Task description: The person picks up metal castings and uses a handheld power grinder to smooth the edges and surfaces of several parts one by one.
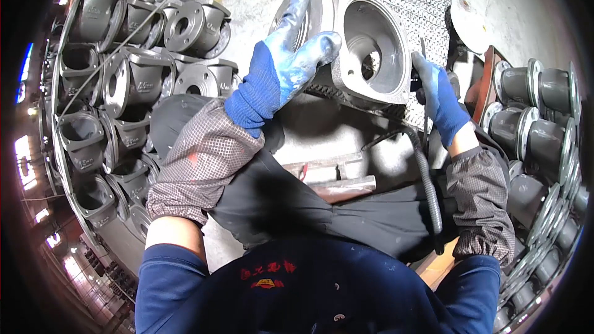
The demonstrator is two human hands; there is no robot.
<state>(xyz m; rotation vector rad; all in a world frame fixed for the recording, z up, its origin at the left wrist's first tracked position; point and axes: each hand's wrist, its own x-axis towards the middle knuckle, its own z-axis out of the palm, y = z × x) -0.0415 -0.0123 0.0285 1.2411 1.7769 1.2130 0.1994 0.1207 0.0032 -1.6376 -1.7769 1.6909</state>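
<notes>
A patterned metal surface (427, 0) extended to the far side, between grey castings (130, 80) stacked at left and flanged fittings (516, 83) at right. The flanged valve body (387, 28) was centred between the hands, its wide bore exposed. The left hand (288, 59) was spread over its left flange, thumb apart from the fingers. The right hand (438, 89) was partly curled beside the right rim; whether it gripped anything could not be told. Good practice called for steady palm support, right fingertips outside the rim, and the flexible hose (429, 185) clear.
</notes>
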